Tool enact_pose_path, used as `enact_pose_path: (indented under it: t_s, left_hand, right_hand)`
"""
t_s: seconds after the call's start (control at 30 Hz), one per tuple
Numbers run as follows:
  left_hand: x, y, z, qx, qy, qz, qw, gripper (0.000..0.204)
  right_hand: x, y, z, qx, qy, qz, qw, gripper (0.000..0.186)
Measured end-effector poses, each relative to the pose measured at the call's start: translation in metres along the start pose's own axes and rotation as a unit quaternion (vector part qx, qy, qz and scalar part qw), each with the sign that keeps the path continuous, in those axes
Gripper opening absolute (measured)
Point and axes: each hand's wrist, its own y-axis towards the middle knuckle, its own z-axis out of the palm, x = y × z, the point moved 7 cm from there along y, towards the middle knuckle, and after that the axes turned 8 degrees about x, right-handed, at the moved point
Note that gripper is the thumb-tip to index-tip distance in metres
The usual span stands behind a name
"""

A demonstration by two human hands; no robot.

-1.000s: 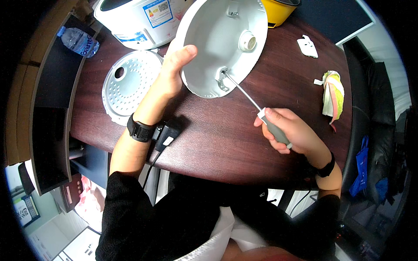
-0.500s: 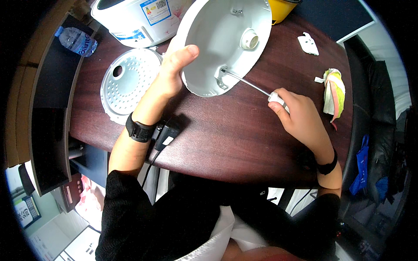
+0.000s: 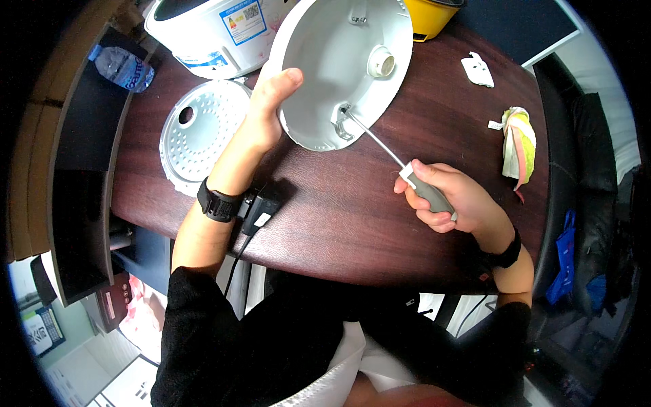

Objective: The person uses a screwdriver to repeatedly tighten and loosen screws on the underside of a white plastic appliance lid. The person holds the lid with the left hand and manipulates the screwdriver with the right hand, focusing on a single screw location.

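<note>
My left hand [image 3: 266,108] grips the rim of a white domed plastic housing [image 3: 319,68], held tilted with its hollow inside facing me. My right hand [image 3: 458,193] is wrapped round the grey-and-white handle of a screwdriver [image 3: 427,193]. Its shaft runs up to a small metal bracket [image 3: 342,122] low inside the housing, where the tip meets a fitting. Left of my left hand lies a perforated silver disc [image 3: 210,136] with a hole in it. A black adapter [image 3: 264,210] with a cable sits beside my left wrist.
A white appliance body [image 3: 200,34] and a yellow container [image 3: 435,17] stand at the back of the brown desk [image 3: 339,224]. A water bottle [image 3: 121,68] lies at the left. A small white part [image 3: 477,69] and a folded cloth [image 3: 515,149] lie at the right.
My right hand swung up and rightward half a second ago with its back showing; now it is turned again, lower, with thumb along the handle. The housing shifted slightly.
</note>
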Motion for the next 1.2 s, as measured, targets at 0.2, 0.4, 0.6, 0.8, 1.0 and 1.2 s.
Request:
enact_pose_path:
  t_s: [0.2,0.4,0.6,0.8,1.0,1.2]
  left_hand:
    - [0.003,-0.001,-0.009,-0.010,0.042,-0.023,0.999,0.061]
    - [0.009,0.001,-0.012,-0.018,0.030,-0.022,0.999,0.061]
    - [0.004,0.000,-0.009,-0.063,0.048,-0.015,0.997,0.063]
    - [0.006,0.000,-0.005,-0.025,0.023,-0.024,0.999,0.065]
    - [0.006,0.001,-0.003,-0.025,0.027,-0.008,0.999,0.064]
    - [0.006,-0.001,-0.007,-0.032,0.029,-0.019,0.999,0.062]
  right_hand:
    - [0.028,-0.007,-0.020,-0.178,-0.487,-0.086,0.851,0.031]
    - [0.054,-0.028,0.003,-0.315,-0.711,-0.234,0.584,0.025]
    - [0.047,-0.013,-0.016,-0.235,-0.659,-0.165,0.695,0.025]
    - [0.016,-0.005,-0.020,-0.091,-0.257,-0.010,0.962,0.033]
    - [0.000,-0.006,-0.006,0.005,0.005,0.025,1.000,0.040]
    - [0.049,-0.017,-0.009,-0.237,-0.635,-0.195,0.709,0.033]
